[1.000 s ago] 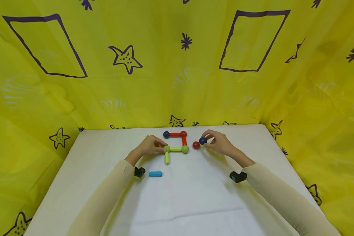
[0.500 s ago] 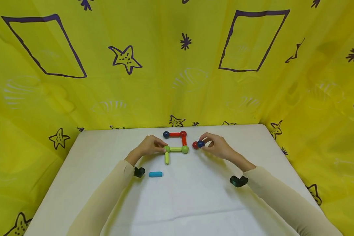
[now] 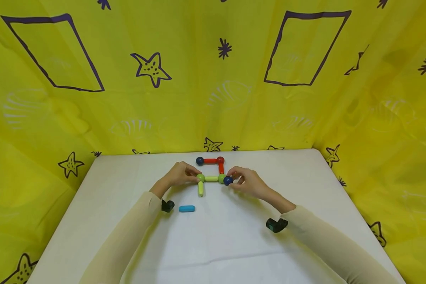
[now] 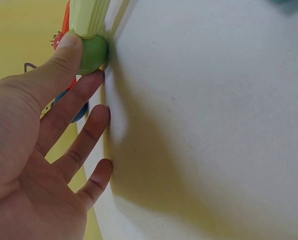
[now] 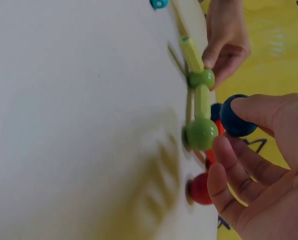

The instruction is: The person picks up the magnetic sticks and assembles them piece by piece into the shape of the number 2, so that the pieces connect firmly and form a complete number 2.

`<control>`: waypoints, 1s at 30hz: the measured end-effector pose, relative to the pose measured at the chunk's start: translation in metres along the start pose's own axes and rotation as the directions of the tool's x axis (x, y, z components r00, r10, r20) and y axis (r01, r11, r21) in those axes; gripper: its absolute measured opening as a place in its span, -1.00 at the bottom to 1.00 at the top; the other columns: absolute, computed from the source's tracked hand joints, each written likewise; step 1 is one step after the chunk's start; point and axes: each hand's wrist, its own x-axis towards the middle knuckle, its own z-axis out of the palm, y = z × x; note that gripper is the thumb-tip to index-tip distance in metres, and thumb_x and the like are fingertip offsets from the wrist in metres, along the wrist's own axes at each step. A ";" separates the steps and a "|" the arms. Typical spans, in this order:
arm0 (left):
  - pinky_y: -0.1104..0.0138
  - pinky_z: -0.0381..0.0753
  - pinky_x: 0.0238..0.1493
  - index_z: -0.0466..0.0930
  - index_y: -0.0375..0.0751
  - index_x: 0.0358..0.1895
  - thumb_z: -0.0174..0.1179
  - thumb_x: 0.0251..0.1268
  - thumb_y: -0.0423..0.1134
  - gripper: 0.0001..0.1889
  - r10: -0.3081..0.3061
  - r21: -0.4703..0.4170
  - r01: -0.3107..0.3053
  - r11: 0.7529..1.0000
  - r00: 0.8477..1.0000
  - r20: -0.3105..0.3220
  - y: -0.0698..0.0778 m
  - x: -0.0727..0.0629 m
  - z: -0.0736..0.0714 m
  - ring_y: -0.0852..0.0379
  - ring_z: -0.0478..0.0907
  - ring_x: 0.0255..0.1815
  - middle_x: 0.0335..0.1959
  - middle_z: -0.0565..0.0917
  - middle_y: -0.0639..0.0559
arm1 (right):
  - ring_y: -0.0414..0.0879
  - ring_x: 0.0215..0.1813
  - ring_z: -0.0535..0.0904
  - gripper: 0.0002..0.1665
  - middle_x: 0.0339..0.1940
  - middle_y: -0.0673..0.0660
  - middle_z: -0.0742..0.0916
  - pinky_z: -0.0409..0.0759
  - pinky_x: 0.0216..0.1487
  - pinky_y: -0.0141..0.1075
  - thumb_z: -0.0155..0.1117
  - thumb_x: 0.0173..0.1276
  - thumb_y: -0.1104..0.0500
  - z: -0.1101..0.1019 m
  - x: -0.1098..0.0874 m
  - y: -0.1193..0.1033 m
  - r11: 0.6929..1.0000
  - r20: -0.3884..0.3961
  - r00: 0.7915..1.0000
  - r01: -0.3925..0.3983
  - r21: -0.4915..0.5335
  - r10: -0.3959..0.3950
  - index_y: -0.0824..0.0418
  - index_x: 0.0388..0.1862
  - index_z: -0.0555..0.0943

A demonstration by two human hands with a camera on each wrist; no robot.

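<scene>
In the head view my left hand [image 3: 180, 173] pinches the left green ball [image 3: 200, 178] between thumb and index finger; its other fingers are spread. From that ball a pale green stick [image 3: 200, 189] points toward me, and another green stick [image 3: 211, 178] leads to a second green ball [image 5: 201, 133]. My right hand [image 3: 250, 182] pinches a dark blue ball [image 3: 228, 180], which overlaps the second green ball in the head view. A loose red ball [image 5: 201, 189] sits near my right fingers in the right wrist view; the hand hides it in the head view.
Red sticks [image 3: 210, 161] join a red ball [image 3: 220, 160] and another blue ball [image 3: 200, 161] at the back. A blue stick [image 3: 187, 208] lies nearer me on the white table [image 3: 234, 244]. A yellow curtain [image 3: 191, 98] stands behind the table.
My right hand has moved left and slightly toward me with the blue ball, passing over the loose red ball to the second green ball. My left hand has stayed in place.
</scene>
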 end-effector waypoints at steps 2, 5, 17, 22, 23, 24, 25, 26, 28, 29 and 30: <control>0.28 0.59 -0.03 0.81 -0.15 0.03 0.45 0.29 -0.20 -0.72 0.001 0.000 -0.001 1.000 1.000 0.000 0.000 0.001 0.000 0.15 0.62 -0.17 -0.12 0.80 0.06 | -0.08 -0.34 0.63 -0.65 -0.06 0.18 0.78 0.61 -0.30 -0.29 0.48 0.33 0.27 0.006 0.001 -0.003 1.000 0.015 1.000 0.006 0.011 -0.006 0.13 0.06 0.64; 0.23 0.61 0.01 0.81 -0.15 0.03 0.45 0.30 -0.20 -0.73 0.001 -0.004 -0.001 1.000 1.000 0.003 -0.001 0.001 -0.001 0.14 0.63 -0.14 -0.10 0.80 0.04 | -0.10 -0.34 0.64 -0.65 -0.06 0.18 0.78 0.62 -0.30 -0.29 0.49 0.33 0.25 0.014 0.003 -0.007 1.000 0.032 0.999 0.004 0.016 -0.004 0.12 0.06 0.63; 0.24 0.61 0.00 0.80 -0.16 0.04 0.45 0.30 -0.20 -0.72 -0.010 -0.011 0.010 1.000 1.000 0.014 0.001 0.001 -0.001 0.13 0.63 -0.18 -0.12 0.81 0.03 | -0.06 -0.41 0.65 -0.67 -0.13 0.12 0.77 0.67 -0.37 -0.28 0.51 0.31 0.26 0.048 0.008 -0.015 0.997 0.063 0.998 -0.023 0.080 0.018 0.10 0.02 0.65; 0.22 0.63 0.00 0.81 -0.17 0.03 0.45 0.30 -0.21 -0.73 0.016 -0.005 -0.016 1.000 1.000 0.008 0.001 0.000 -0.002 0.13 0.68 -0.17 -0.15 0.81 0.02 | -0.11 -0.40 0.61 -0.68 -0.13 0.07 0.77 0.64 -0.35 -0.30 0.52 0.31 0.21 0.063 0.008 -0.018 0.997 0.065 0.997 -0.034 0.067 0.030 0.04 0.00 0.65; 0.22 0.62 0.00 0.81 -0.16 0.03 0.45 0.29 -0.21 -0.73 0.020 -0.002 -0.020 1.000 1.000 0.006 0.001 0.000 -0.002 0.14 0.68 -0.17 -0.15 0.81 0.03 | -0.11 -0.39 0.61 -0.69 -0.12 0.07 0.77 0.64 -0.34 -0.30 0.51 0.32 0.21 0.066 0.008 -0.018 0.997 0.067 0.997 -0.033 0.071 0.029 0.03 -0.01 0.65; 0.22 0.62 0.00 0.81 -0.16 0.03 0.45 0.29 -0.21 -0.73 0.025 -0.001 -0.025 1.000 1.000 0.004 0.000 0.000 -0.002 0.14 0.68 -0.16 -0.15 0.81 0.03 | -0.12 -0.38 0.62 -0.70 -0.12 0.07 0.77 0.64 -0.33 -0.30 0.51 0.32 0.21 0.069 0.008 -0.018 0.997 0.070 0.997 -0.028 0.078 0.023 0.03 -0.01 0.65; 0.22 0.62 -0.01 0.81 -0.16 0.02 0.45 0.28 -0.21 -0.73 0.032 0.000 -0.032 0.999 0.999 0.003 0.000 0.000 -0.002 0.13 0.68 -0.16 -0.14 0.81 0.02 | -0.12 -0.37 0.62 -0.70 -0.12 0.07 0.77 0.64 -0.32 -0.30 0.51 0.32 0.22 0.071 0.008 -0.018 0.996 0.074 0.997 -0.023 0.083 0.017 0.03 -0.02 0.66; 0.22 0.62 -0.02 0.81 -0.17 0.02 0.46 0.28 -0.21 -0.73 0.038 0.001 -0.038 0.999 0.999 0.002 0.000 0.000 -0.002 0.13 0.68 -0.16 -0.14 0.81 0.01 | -0.12 -0.37 0.63 -0.70 -0.12 0.07 0.77 0.64 -0.32 -0.30 0.51 0.32 0.23 0.074 0.008 -0.018 0.996 0.078 0.997 -0.015 0.089 0.008 0.03 -0.02 0.66; 0.22 0.62 -0.03 0.81 -0.18 0.02 0.46 0.28 -0.21 -0.73 0.049 0.000 -0.049 0.999 0.999 0.002 -0.001 0.000 -0.003 0.12 0.69 -0.16 -0.13 0.81 0.00 | -0.12 -0.36 0.63 -0.70 -0.13 0.08 0.77 0.64 -0.32 -0.30 0.50 0.32 0.24 0.078 0.008 -0.018 0.995 0.084 0.996 0.005 0.095 -0.013 0.05 -0.02 0.65; 0.22 0.62 -0.03 0.81 -0.19 0.02 0.46 0.28 -0.21 -0.73 0.054 0.000 -0.054 0.999 0.999 0.002 -0.001 0.000 -0.003 0.12 0.69 -0.15 -0.13 0.81 -0.01 | -0.13 -0.36 0.63 -0.70 -0.14 0.08 0.77 0.64 -0.32 -0.31 0.51 0.31 0.25 0.080 0.008 -0.018 0.995 0.087 0.996 0.010 0.095 -0.018 0.06 -0.02 0.65; 0.22 0.63 -0.03 0.81 -0.20 0.01 0.45 0.29 -0.21 -0.73 0.058 0.001 -0.058 0.998 0.998 0.002 -0.002 0.000 -0.003 0.11 0.70 -0.15 -0.13 0.81 -0.02 | -0.13 -0.36 0.63 -0.69 -0.14 0.08 0.77 0.63 -0.33 -0.32 0.51 0.31 0.25 0.082 0.008 -0.018 0.995 0.088 0.996 0.015 0.094 -0.023 0.07 -0.01 0.66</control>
